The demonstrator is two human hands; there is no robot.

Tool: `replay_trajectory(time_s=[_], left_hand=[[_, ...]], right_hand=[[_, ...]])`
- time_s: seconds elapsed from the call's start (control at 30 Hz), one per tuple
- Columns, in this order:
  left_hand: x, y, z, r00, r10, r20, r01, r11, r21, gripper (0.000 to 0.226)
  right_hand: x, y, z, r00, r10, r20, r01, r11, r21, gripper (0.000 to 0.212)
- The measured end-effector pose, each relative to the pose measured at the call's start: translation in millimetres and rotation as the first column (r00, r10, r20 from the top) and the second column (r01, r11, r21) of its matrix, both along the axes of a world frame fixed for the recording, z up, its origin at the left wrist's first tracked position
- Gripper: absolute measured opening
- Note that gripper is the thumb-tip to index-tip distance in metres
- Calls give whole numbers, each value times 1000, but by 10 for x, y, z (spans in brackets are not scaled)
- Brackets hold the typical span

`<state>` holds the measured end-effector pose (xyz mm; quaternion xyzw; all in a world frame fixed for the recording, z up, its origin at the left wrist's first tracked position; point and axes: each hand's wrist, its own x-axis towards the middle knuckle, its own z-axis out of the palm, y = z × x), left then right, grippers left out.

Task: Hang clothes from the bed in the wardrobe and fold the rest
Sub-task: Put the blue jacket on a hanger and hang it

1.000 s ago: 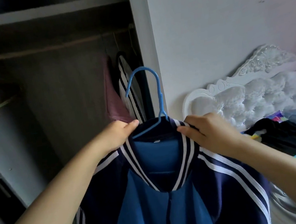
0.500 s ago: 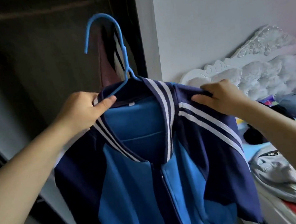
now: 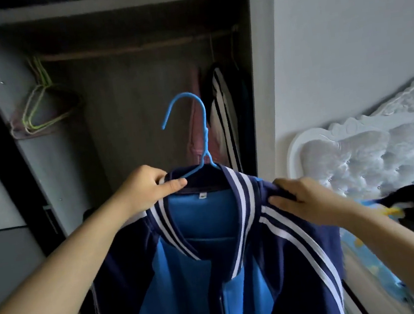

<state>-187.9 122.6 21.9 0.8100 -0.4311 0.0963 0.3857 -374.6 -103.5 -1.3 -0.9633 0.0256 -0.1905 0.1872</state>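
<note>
While the blue jacket (image 3: 216,274) is held up on its blue hanger (image 3: 200,142) before the open wardrobe (image 3: 121,70), its collar is pinched by the left hand (image 3: 149,188) and its shoulder gripped by the right hand (image 3: 304,202).

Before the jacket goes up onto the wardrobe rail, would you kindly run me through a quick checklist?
1. Left hand grips collar and hanger arm: ok.
2. Right hand holds the jacket by its shoulder: ok.
3. Blue hanger hook free and upright: ok.
4. Jacket seated on both hanger arms: cannot tell, fabric hides them.
5. Open stretch of rail between the empty hangers and the hung clothes: ok.
6. Hook on the rail: not ok, well below it.
</note>
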Motion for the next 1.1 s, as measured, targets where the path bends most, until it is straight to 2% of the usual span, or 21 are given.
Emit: replay_trajectory(time_s=[0.1,0.17,0.23,0.27,0.33,0.43,0.47,0.57,0.67,0.77,0.87,0.9,1.0,1.03,1.1], left_hand=[[178,106,25,997,-34,-72,43,992,116,56],[317,211,103,997,22,-73,-3,967,254,54],[488,311,166,995,94,41,-102,931,351,56],[553,349,190,987,110,121,-146,927,346,57],[641,385,208,943,104,315,-174,964,201,55],[778,350,175,772,73,631,-35,997,-72,28],[802,322,151,736,97,670,-6,991,-137,22],[896,284,72,651,231,723,-4,954,-300,30],[1104,307,131,523,304,796,-51,944,-326,33],[1440,273,261,492,317,811,-52,940,-336,33],[1606,309,316,521,314,794,-82,944,-320,35],[1726,263,325,520,314,795,-82,944,-319,33],[2046,105,369,620,298,726,-61,941,-334,16],[2137,29,437,673,293,679,-58,936,-347,18],[2334,-147,639,769,258,585,-29,928,-372,42]], right_hand=[[202,235,33,999,48,-16,-47,997,67,29],[346,371,56,999,36,25,-39,990,133,32],[514,483,69,996,35,87,-50,982,183,34],[596,532,83,994,33,108,-55,976,211,33],[737,610,118,991,27,133,-62,963,264,32],[958,729,177,990,29,141,-70,952,297,37],[1018,761,190,989,47,141,-88,949,304,38],[1188,797,292,991,72,116,-98,967,235,41],[1403,718,504,995,91,27,-95,984,154,42],[1693,521,649,996,75,-44,-66,980,189,42],[1768,412,672,992,89,-90,-69,976,208,47],[1866,372,687,991,99,-95,-81,980,183,48],[2109,341,739,990,125,-64,-123,992,38,37],[2190,329,761,990,138,-26,-138,990,-6,32],[2309,311,863,988,137,71,-134,990,-37,27]])
